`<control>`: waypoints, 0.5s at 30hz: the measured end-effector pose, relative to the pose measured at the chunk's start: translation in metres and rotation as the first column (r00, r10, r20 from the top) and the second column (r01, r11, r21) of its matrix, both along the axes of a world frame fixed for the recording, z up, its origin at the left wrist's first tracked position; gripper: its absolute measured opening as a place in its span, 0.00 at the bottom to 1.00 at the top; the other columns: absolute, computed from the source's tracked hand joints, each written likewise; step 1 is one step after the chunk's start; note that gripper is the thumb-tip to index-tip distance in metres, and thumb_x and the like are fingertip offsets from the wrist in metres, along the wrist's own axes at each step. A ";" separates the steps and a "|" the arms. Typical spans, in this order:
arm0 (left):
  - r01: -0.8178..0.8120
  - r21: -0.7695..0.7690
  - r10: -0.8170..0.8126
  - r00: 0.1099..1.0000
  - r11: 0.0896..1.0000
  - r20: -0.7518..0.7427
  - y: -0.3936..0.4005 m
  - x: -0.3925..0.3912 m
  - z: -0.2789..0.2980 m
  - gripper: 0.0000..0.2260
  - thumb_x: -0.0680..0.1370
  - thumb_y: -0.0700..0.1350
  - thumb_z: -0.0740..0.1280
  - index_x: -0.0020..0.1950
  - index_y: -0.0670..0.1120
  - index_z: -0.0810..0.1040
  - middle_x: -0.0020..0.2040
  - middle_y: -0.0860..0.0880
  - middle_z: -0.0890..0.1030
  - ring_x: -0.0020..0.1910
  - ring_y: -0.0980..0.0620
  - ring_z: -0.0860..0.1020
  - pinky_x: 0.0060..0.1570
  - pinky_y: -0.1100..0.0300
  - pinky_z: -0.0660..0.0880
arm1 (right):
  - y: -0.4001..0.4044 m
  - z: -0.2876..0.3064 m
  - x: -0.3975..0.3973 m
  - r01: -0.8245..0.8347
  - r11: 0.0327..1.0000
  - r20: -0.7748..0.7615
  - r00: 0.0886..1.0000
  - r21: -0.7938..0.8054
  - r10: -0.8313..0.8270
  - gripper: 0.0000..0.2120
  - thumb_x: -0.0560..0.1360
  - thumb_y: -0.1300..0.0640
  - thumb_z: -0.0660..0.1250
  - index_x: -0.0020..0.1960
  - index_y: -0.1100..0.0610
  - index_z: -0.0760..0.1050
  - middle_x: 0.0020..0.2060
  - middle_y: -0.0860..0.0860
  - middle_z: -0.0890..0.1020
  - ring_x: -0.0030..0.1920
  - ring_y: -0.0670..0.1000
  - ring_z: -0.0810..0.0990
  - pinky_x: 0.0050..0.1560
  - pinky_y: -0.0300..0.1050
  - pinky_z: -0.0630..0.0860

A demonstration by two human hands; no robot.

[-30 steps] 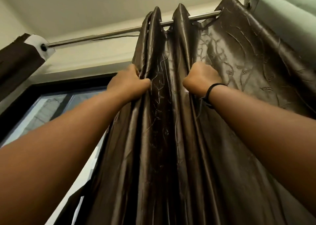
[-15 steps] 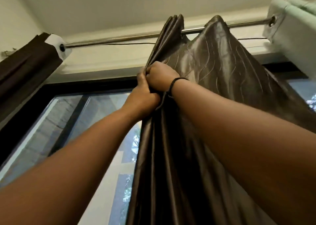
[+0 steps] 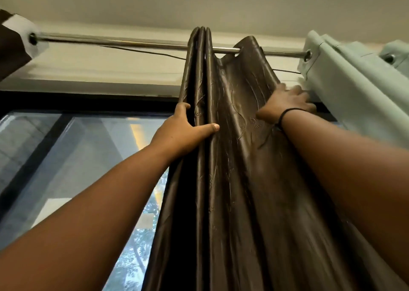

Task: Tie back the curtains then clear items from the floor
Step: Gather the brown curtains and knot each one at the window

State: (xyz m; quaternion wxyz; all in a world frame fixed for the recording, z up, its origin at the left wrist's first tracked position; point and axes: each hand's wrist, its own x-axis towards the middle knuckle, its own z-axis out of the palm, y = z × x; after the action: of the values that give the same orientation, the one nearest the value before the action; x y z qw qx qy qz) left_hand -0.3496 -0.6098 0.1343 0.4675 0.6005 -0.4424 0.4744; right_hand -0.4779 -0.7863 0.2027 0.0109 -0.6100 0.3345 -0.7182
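Note:
A shiny brown curtain (image 3: 232, 158) hangs from a metal rod (image 3: 132, 43) overhead, its left part bunched into tight folds. My left hand (image 3: 183, 131) grips those bunched folds from the left, thumb across the front. My right hand (image 3: 287, 105), with a black band on the wrist, holds the curtain's right edge, fingers curled behind the fabric next to a pale green curtain (image 3: 354, 96). The floor is out of view.
A dark curtain with a white lining (image 3: 15, 47) hangs at the rod's left end. A black-framed window (image 3: 77, 158) shows buildings and trees outside. A thin wire runs below the rod. The ceiling is close above.
My hands were together on the bunched folds; now the right hand has moved right to the curtain's far edge. The left hand stays on the folds.

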 end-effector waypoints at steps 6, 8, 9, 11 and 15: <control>-0.001 0.015 0.000 0.999 1.000 0.047 -0.019 -0.019 -0.004 0.47 0.67 0.63 0.72 0.76 0.55 0.46 0.70 0.45 0.70 0.64 0.43 0.73 0.63 0.49 0.71 | -0.052 -0.013 -0.009 -0.200 0.979 -0.123 0.971 0.042 0.204 0.20 0.70 0.54 0.68 0.60 0.59 0.73 0.41 0.56 0.78 0.44 0.58 0.78 0.45 0.47 0.74; -0.007 0.007 0.007 0.998 1.000 0.055 -0.021 -0.023 -0.004 0.49 0.68 0.59 0.72 0.76 0.55 0.40 0.71 0.43 0.68 0.64 0.42 0.73 0.62 0.50 0.71 | -0.038 -0.011 -0.003 -0.098 0.992 -0.079 0.993 -0.073 0.092 0.12 0.74 0.55 0.63 0.55 0.58 0.76 0.41 0.56 0.77 0.42 0.58 0.76 0.43 0.47 0.72; -0.010 0.005 0.010 0.999 1.000 0.052 -0.020 -0.024 -0.004 0.50 0.69 0.58 0.72 0.76 0.54 0.37 0.71 0.43 0.68 0.64 0.42 0.73 0.61 0.51 0.70 | -0.028 -0.008 0.001 -0.050 0.992 -0.064 0.997 -0.119 0.043 0.11 0.75 0.56 0.61 0.54 0.58 0.76 0.43 0.56 0.78 0.44 0.59 0.77 0.44 0.48 0.72; 0.009 0.004 -0.009 0.999 1.000 0.048 -0.016 -0.024 -0.003 0.50 0.70 0.57 0.72 0.76 0.53 0.36 0.71 0.43 0.67 0.64 0.42 0.73 0.60 0.50 0.70 | -0.001 0.003 0.012 -0.061 0.982 -0.087 0.995 -0.180 0.045 0.11 0.75 0.55 0.59 0.54 0.57 0.76 0.49 0.57 0.81 0.49 0.60 0.79 0.46 0.51 0.73; 0.072 -0.054 -0.070 0.997 0.996 0.036 0.002 -0.018 -0.011 0.46 0.70 0.54 0.71 0.76 0.54 0.41 0.66 0.45 0.72 0.58 0.44 0.76 0.55 0.53 0.73 | 0.080 0.021 0.035 -0.237 0.907 -0.345 0.932 -0.349 0.110 0.12 0.75 0.55 0.60 0.55 0.57 0.76 0.56 0.57 0.80 0.54 0.58 0.78 0.51 0.49 0.74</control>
State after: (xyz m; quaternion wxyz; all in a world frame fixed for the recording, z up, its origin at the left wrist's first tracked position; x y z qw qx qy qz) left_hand -0.3673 -0.6076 0.1235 0.4931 0.5629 -0.4581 0.4798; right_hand -0.4427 -0.7061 0.2241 -0.0983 -0.7354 0.1279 -0.6581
